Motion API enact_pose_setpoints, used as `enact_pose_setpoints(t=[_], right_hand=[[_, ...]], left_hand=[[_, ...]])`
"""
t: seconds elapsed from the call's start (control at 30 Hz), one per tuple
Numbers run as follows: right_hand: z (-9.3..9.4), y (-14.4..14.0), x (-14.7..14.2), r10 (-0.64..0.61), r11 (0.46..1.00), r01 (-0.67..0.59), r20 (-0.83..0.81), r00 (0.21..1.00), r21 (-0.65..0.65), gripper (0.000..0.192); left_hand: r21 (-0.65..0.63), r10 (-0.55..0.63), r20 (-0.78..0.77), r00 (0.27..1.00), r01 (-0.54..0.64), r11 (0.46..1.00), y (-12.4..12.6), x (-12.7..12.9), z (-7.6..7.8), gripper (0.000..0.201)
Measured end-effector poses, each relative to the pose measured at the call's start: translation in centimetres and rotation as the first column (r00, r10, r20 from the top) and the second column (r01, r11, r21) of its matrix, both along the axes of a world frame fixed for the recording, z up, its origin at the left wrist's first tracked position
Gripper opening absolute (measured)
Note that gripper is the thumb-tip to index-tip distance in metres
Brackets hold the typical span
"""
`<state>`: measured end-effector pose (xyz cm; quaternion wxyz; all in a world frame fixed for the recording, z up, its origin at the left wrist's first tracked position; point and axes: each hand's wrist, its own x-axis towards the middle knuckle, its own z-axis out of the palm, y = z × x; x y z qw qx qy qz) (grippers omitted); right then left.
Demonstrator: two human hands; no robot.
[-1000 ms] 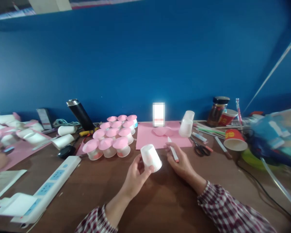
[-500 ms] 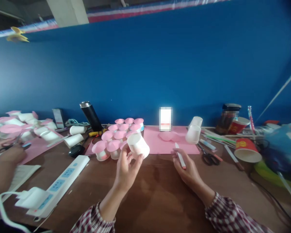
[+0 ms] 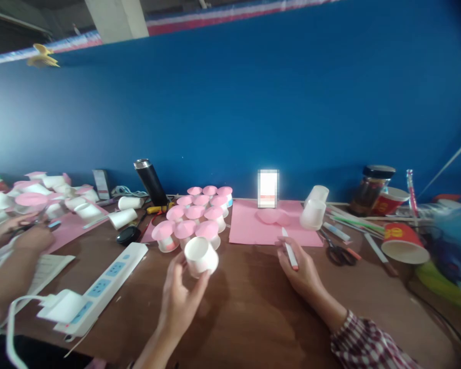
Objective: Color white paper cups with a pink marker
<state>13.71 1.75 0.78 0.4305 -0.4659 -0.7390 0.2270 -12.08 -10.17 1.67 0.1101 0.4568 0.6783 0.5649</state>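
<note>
Left hand (image 3: 181,294) holds a cup (image 3: 200,257) well apart from the right hand (image 3: 301,266), which grips, seemingly, a marker (image 3: 291,254).

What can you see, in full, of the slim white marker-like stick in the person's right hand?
The slim white marker-like stick looks like plastic, with a tapered pale end and a red end. The person's right hand holds it slanted, the red end nearer the person and the tapered end pointing away, overlapping the flat pink paper sheet in the view. Whether it touches that sheet cannot be told.
</note>
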Motion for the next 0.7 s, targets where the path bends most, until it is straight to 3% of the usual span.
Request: enact_pose_setpoints(t=[0.1, 0.17, 0.23, 0.37, 0.6, 0.7], right_hand=[[-0.1, 0.1, 0.1, 0.009, 1.000, -0.009, 0.014, 1.000, 0.007, 0.027], [-0.2, 0.1, 0.1, 0.016, 1.000, -0.017, 0.022, 1.000, 0.013, 0.028], [-0.2, 0.1, 0.1, 0.020, 1.000, -0.021, 0.025, 0.999, 0.015, 0.028], [-0.3, 0.1, 0.1, 0.045, 0.999, -0.046, 0.013, 0.999, 0.012, 0.028], [-0.2, 0.1, 0.0, 0.051, 0.999, -0.051, 0.007, 0.999, 0.001, 0.029], [-0.2, 0.0, 0.1, 0.071, 0.997, -0.071, -0.008, 0.997, -0.016, 0.029]], left_hand=[[-0.204, 0.221, -0.251, 0.942, -0.275, 0.940, -1.4, -4.0, -0.1, 0.064], [-0.328, 0.282, -0.369, 0.886, -0.408, 0.852, -2.0, -6.1, 0.3, 0.065], [-0.394, 0.295, -0.425, 0.856, -0.468, 0.791, -2.5, -7.6, 0.6, 0.063], [-0.461, 0.237, -0.421, 0.876, -0.431, 0.775, -2.6, -9.3, 0.6, 0.062], [-0.503, 0.168, -0.491, 0.855, -0.435, 0.747, -0.9, -10.0, 0.9, 0.040], [-0.507, 0.176, -0.463, 0.869, -0.422, 0.752, -0.7, -10.3, 0.6, 0.048]])
